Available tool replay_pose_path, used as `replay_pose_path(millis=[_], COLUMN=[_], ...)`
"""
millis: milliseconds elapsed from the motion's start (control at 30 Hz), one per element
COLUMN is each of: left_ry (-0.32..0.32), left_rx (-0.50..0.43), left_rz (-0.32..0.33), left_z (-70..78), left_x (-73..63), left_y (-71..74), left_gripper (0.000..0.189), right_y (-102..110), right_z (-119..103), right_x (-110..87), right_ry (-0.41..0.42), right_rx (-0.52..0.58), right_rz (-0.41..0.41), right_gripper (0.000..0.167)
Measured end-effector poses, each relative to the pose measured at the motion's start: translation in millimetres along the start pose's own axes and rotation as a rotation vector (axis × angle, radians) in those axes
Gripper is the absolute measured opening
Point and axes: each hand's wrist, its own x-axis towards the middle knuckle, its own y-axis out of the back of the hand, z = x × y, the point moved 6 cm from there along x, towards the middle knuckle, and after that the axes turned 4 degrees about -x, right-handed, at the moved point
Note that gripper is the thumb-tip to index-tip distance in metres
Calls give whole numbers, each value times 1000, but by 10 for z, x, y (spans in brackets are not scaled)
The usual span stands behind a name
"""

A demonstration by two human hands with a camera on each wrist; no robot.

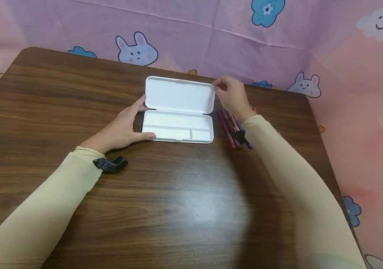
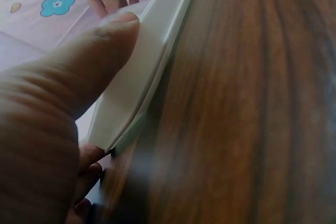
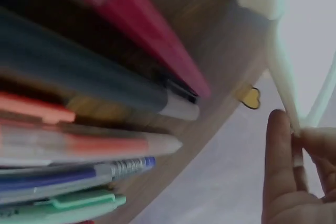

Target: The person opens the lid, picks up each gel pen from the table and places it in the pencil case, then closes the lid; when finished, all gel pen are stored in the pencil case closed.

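A white pencil case lies unfolded on the table, its divided tray (image 1: 167, 132) toward me and its lid (image 1: 179, 95) raised behind. My left hand (image 1: 120, 127) grips the case at its left end, thumb on the tray's front corner and fingertips farther back near the hinge. In the left wrist view the thumb (image 2: 100, 56) presses the white rim while fingers show below the corner. My right hand (image 1: 233, 95) pinches the lid's upper right corner between thumb and fingers, as the right wrist view shows. No pen lies in the tray.
Several pens (image 1: 226, 129) lie side by side right of the case, under my right wrist; pink, dark grey, orange, blue and green ones show close up. The brown wooden table (image 1: 164, 201) meets a patterned pink-purple cloth (image 1: 184, 33) at the back.
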Motion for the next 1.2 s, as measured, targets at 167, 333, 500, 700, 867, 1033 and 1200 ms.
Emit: replay_pose_path(millis=[167, 333, 500, 700, 867, 1033, 1200], left_ry=[27, 40, 33, 46, 53, 56, 53], left_rx=[33, 46, 43, 51, 47, 49, 47], left_rz=[-19, -28, -24, -26, -27, -28, -30], left_z=[0, 9, -5, -11, 3, 10, 33], left_x=[-20, -38, -34, -43, -62, -63, -53], left_y=[-2, -8, -19, -10, -10, -15, -17], left_gripper=[110, 97, 96, 95, 94, 92, 91], right_y=[-153, -277, -333, -264, 94, 568, 872], right_z=[30, 74, 80, 34, -75, 74, 564], right_x=[123, 191, 195, 143, -75, -484, -886], right_ry=[-7, -33, -31, 27, 158, 194, 83], right_rx=[-179, -271, -336, -307, -254, -305, -313], right_rz=[-77, -152, -231, -303, -251, -174, -169], right_gripper=[23, 23, 23, 29, 32, 33, 34])
